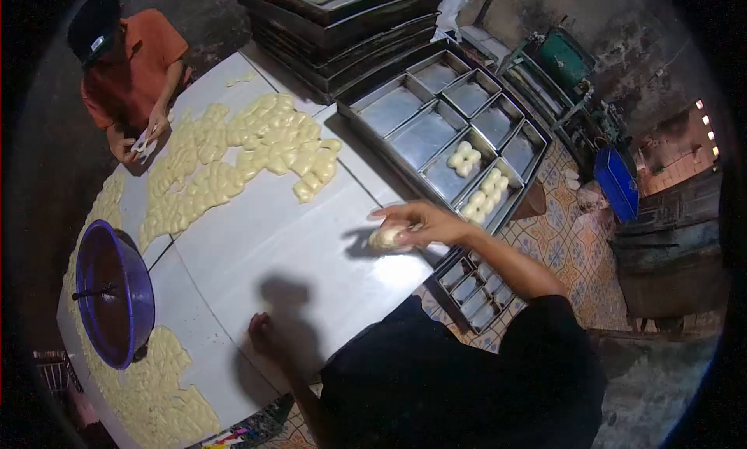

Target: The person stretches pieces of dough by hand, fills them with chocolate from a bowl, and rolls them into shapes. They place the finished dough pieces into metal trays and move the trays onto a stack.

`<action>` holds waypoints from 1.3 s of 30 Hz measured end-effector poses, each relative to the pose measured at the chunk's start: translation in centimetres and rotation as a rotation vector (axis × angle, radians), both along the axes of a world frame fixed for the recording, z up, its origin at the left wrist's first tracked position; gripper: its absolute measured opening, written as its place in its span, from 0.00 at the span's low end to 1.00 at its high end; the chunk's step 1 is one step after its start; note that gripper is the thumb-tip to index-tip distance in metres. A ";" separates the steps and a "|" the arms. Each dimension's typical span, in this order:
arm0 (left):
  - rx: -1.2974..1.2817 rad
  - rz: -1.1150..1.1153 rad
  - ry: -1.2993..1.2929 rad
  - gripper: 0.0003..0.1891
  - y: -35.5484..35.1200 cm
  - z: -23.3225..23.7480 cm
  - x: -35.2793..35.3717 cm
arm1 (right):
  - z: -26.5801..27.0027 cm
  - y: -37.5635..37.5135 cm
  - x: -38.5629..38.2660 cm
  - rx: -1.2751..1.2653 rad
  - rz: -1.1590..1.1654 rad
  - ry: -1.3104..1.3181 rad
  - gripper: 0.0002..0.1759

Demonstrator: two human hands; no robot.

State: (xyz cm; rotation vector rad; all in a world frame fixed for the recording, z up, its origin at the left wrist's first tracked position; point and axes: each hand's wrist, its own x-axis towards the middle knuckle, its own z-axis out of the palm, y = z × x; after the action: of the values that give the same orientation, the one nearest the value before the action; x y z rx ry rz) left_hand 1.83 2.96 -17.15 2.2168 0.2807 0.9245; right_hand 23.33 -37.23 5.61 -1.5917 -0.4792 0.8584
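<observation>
My right hand (416,223) is curled round a pale dough ball (385,237) at the right side of the white table (257,254). Thumb and fingers press on the ball, and their shadow falls just left of it. Nearer my body, my left hand (263,332) hangs over the table's front part in shade. Its fingers look curled in, and whatever may be inside them is hidden. Flattened, lumpy dough (268,138) spreads across the far side of the table, and more dough (159,394) covers the near left.
A purple basin (152,293) of brown liquid stands at the left. Divided metal pans (393,106) sit beyond my right hand; dough balls (484,196) fill parts of two compartments. Dark trays (334,36) are stacked behind. Another person (144,68) handles something whitish across the table.
</observation>
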 end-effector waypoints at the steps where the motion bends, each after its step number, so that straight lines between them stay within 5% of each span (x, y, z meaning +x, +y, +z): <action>1: 0.061 0.056 -0.031 0.13 -1.1 0.1 0.2 | 0.2 -3.4 2.0 0.000 0.004 -0.173 0.38; 3: -0.277 0.239 -0.001 0.14 -3.6 2.1 0.8 | 1.3 -8.2 5.6 -0.083 -0.081 -0.415 0.36; 5: -0.298 0.374 0.069 0.14 -5.6 3.7 2.0 | 0.1 -11.7 8.9 -0.289 -0.028 -0.416 0.30; 7: -0.309 0.517 0.140 0.13 -7.5 4.0 2.9 | -2.4 -12.8 10.4 -0.237 -0.009 -0.474 0.27; 11: -0.044 0.479 0.104 0.13 -9.6 5.0 3.6 | -4.4 -12.8 10.0 -0.260 0.237 -0.814 0.28; 13: -0.226 0.454 0.094 0.13 -9.8 4.5 3.3 | -4.5 -13.1 9.9 -0.150 0.166 -0.634 0.33; 15: 0.045 0.478 0.172 0.13 -10.3 4.2 2.8 | -4.5 -13.2 9.8 -0.103 0.133 -0.660 0.34; 17: 0.039 0.487 0.187 0.13 -11.6 5.6 3.3 | -4.3 -13.5 9.8 -0.133 0.127 -0.685 0.32; 21: -0.051 0.515 0.161 0.13 -11.8 5.7 3.4 | -1.2 -15.0 9.4 -0.283 -0.052 -0.822 0.22; 25: 0.189 0.532 0.233 0.12 -11.0 4.9 3.1 | -1.2 -13.0 8.1 -0.250 0.259 -0.934 0.21; 26: 0.002 0.491 0.020 0.12 -11.8 5.0 3.6 | -2.3 -12.3 7.4 -0.269 0.249 -0.907 0.22; 29: -0.001 0.497 0.139 0.12 -11.6 6.0 3.4 | -0.2 -11.9 8.3 -0.577 0.430 -0.891 0.25; 31: 0.029 0.455 0.035 0.12 -9.7 2.6 2.5 | 2.5 -11.1 6.7 -0.393 0.084 -0.895 0.21; 32: -0.040 0.530 0.068 0.11 -11.1 4.5 3.2 | 2.7 -10.0 6.0 -0.272 -0.115 -0.843 0.16; 37: 0.161 0.480 0.192 0.10 -11.8 7.4 3.4 | -1.9 1.9 6.6 -0.004 -0.187 -0.587 0.18; 39: 0.212 0.382 0.153 0.10 -10.8 7.2 2.7 | -6.4 7.8 9.5 -0.222 -0.232 -0.526 0.20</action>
State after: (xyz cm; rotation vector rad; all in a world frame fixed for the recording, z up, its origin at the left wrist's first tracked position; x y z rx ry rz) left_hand 4.48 -7.87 -9.96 2.4843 0.7272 1.0226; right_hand 32.83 -29.40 -0.82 -2.0416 -0.5646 0.3155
